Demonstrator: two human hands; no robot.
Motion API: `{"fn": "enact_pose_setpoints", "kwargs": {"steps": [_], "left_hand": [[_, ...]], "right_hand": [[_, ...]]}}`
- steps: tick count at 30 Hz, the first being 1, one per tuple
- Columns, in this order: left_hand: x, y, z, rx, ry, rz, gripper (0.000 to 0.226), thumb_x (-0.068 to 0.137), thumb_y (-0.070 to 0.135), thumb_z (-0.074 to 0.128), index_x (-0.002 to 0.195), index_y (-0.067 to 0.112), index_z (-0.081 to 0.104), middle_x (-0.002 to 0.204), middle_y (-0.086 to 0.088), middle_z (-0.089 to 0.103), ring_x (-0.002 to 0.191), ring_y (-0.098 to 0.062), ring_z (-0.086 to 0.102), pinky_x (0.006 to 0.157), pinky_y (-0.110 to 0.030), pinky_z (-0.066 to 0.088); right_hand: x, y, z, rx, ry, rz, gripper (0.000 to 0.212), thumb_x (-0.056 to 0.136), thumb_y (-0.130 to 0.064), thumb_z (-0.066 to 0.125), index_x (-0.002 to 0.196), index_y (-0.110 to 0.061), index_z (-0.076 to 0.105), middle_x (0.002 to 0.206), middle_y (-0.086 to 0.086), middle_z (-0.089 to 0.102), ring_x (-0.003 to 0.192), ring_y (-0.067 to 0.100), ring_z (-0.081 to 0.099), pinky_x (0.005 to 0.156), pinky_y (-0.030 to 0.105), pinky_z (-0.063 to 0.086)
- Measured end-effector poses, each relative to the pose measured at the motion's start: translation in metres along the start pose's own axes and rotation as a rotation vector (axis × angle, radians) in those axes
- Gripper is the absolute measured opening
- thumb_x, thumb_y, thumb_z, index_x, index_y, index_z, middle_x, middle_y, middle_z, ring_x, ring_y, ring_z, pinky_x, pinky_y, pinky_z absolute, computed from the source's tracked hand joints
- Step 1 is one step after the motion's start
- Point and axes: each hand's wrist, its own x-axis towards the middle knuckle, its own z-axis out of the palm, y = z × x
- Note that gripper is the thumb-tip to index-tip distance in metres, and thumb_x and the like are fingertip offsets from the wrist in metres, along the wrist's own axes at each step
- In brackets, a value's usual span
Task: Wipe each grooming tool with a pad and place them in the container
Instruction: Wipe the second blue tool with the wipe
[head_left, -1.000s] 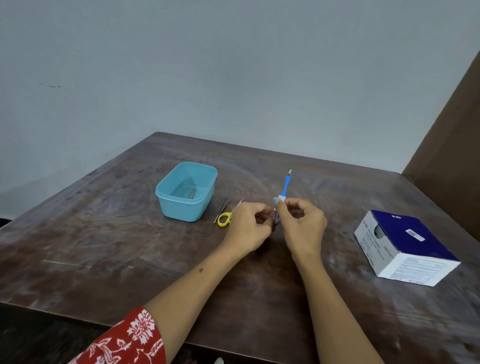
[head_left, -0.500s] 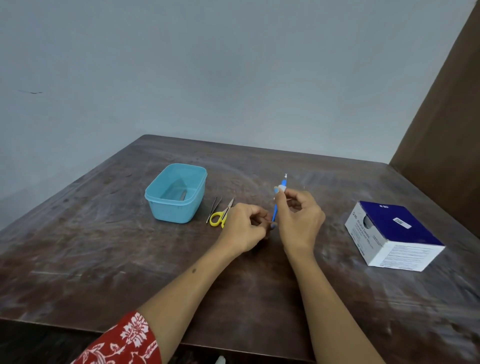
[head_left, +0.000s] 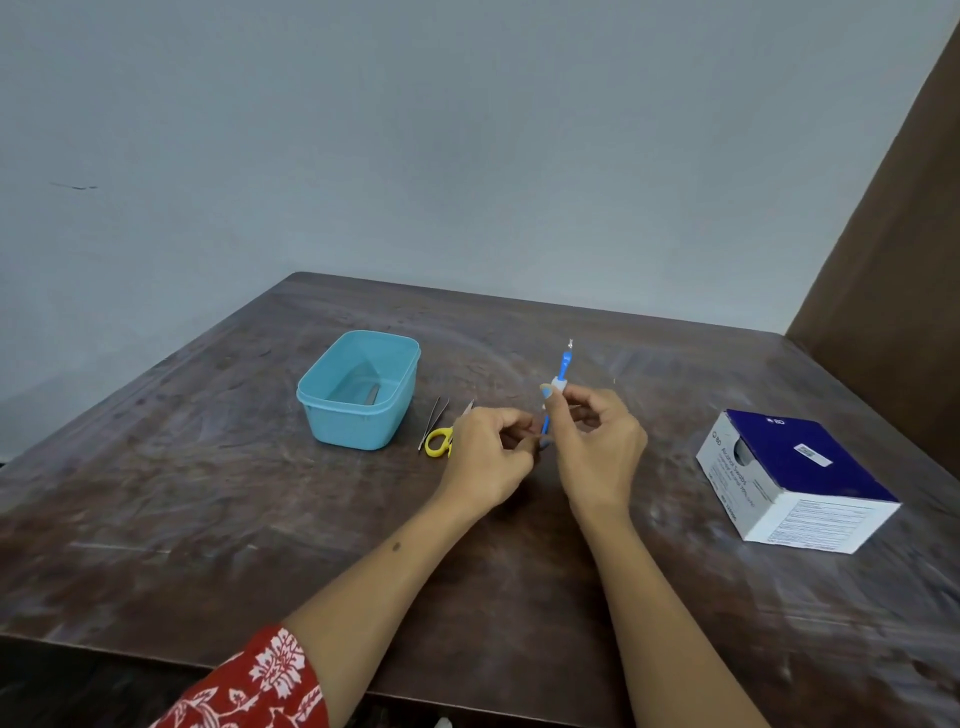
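The thin blue tool (head_left: 557, 387), held upright above the worktop (head_left: 208, 519) centre, is pinched low by the left hand (head_left: 491, 457) and through a small white pad (head_left: 555, 385) by the right hand (head_left: 597, 447), so a slip toward the sharp-looking tip or a drop short of the container (head_left: 358, 389) is risked.

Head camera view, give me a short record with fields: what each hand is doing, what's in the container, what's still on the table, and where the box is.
left hand: left hand holds the lower end of the blue tool
right hand: right hand pinches a white pad round the tool's shaft
container: teal container, one small metal item inside, too unclear to name
waiting: tweezers and yellow-handled scissors lying beside the container
box: blue and white swab box on the table, right of the hands
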Motion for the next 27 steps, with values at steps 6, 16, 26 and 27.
{"fn": "enact_pose_setpoints", "kwargs": {"steps": [6, 16, 26, 27], "left_hand": [[0.0012, -0.0026, -0.0029, 0.019, 0.026, 0.014, 0.018, 0.077, 0.000, 0.061, 0.087, 0.009, 0.074, 0.061, 0.009, 0.064, 0.054, 0.000, 0.059, 0.057, -0.014, 0.047], [-0.0025, 0.0012, -0.0030, 0.200, 0.001, 0.102, 0.013, 0.078, 0.005, 0.066, 0.087, 0.008, 0.074, 0.079, -0.004, 0.074, 0.064, -0.008, 0.063, 0.067, -0.017, 0.051], [-0.0033, 0.0042, -0.0064, 0.370, 0.007, 0.177, 0.020, 0.083, 0.010, 0.062, 0.102, 0.009, 0.070, 0.095, -0.007, 0.071, 0.086, -0.017, 0.064, 0.081, -0.027, 0.051], [-0.0033, 0.0044, -0.0063, 0.367, 0.005, 0.175, 0.020, 0.083, 0.010, 0.062, 0.102, 0.009, 0.070, 0.096, -0.007, 0.071, 0.086, -0.017, 0.064, 0.082, -0.028, 0.051]], "right_hand": [[-0.0016, 0.0033, 0.0035, -0.036, -0.101, 0.076, 0.008, 0.078, -0.033, 0.073, 0.073, -0.028, 0.069, 0.068, -0.005, 0.069, 0.063, 0.008, 0.066, 0.068, 0.036, 0.056], [0.0011, -0.0005, -0.0001, 0.002, 0.066, -0.001, 0.006, 0.081, -0.022, 0.071, 0.077, -0.017, 0.072, 0.071, -0.002, 0.064, 0.063, -0.004, 0.058, 0.059, 0.009, 0.042], [0.0023, -0.0047, -0.0024, 0.163, 0.166, 0.067, 0.004, 0.081, -0.022, 0.071, 0.081, -0.025, 0.069, 0.077, -0.007, 0.065, 0.064, -0.001, 0.060, 0.063, 0.012, 0.046], [0.0023, -0.0041, -0.0023, 0.173, 0.158, 0.072, 0.004, 0.081, -0.022, 0.072, 0.081, -0.025, 0.069, 0.077, -0.006, 0.066, 0.063, -0.001, 0.060, 0.062, 0.013, 0.047]]}}
